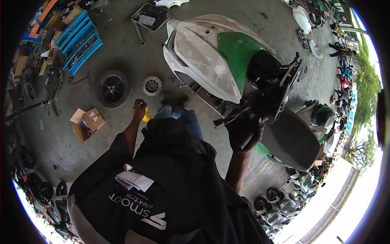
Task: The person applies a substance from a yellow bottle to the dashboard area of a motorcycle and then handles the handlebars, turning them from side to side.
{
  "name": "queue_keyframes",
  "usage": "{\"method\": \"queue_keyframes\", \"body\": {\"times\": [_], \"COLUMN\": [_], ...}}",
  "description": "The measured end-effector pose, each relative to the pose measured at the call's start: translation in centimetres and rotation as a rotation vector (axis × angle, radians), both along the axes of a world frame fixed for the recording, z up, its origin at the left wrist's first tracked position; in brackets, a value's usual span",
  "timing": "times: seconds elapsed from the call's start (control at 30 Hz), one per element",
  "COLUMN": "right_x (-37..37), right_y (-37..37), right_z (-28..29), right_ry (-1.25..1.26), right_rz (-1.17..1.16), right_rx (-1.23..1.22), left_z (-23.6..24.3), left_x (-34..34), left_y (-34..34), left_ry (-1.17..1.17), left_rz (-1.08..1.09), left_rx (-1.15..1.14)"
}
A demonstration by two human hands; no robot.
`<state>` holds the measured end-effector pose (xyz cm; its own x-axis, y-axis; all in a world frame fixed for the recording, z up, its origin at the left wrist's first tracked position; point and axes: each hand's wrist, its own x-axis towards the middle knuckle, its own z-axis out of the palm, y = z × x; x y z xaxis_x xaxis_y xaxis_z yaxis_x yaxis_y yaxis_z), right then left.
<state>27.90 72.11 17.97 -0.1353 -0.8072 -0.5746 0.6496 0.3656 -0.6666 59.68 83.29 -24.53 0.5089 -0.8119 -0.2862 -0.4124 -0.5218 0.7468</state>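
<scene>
Seen remotely through the head camera, a partly stripped white-and-green scooter (235,61) stands ahead and to the right on a workshop floor (118,51). My right hand (246,132) is at its dark handlebar (228,119), fingers curled close; whether they are clamped on the bar, I cannot tell. My left hand (140,105) hangs low on the other side, fingers closed around a yellow object (147,115) of unclear kind. A loose wheel (111,89) and a perforated metal disc (152,86) lie ahead and to the left of my shoes (183,101); an open cardboard box (94,118) sits farther left. The hazards, as I judge them: a hard pull on the bar could swing or topple the scooter if it is poorly propped, a careless step could catch the disc, and a slackened left grip could drop the yellow object.
</scene>
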Motion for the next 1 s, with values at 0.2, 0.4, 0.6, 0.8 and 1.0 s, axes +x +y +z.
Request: {"method": "queue_keyframes", "body": {"times": [0.2,0.4,0.6,0.8,1.0], "right_x": [-4.8,-1.3,-4.2,-5.1,-6.0], "right_y": [0.7,-0.3,1.1,0.1,1.0], "right_z": [-3.4,-1.3,-2.3,0.2,-3.2], "right_ry": [0.006,-0.088,-0.102,0.204,-0.005], "right_rz": [0.149,0.005,0.034,0.113,0.106], "right_rx": [-0.080,-0.123,0.069,0.127,-0.031], "left_z": [-2.5,-3.0,-4.3,-4.6,-6.4], "left_x": [-3.1,-9.3,-17.7,-24.6,-32.9], "left_y": [-3.1,-9.3,-13.8,-19.4,-25.1], "left_ry": [0.009,0.080,0.148,0.192,0.064], "left_rz": [-0.109,-0.333,-0.737,-1.017,-1.282], "left_rx": [-0.078,0.102,0.114,-0.111,-0.278]}}
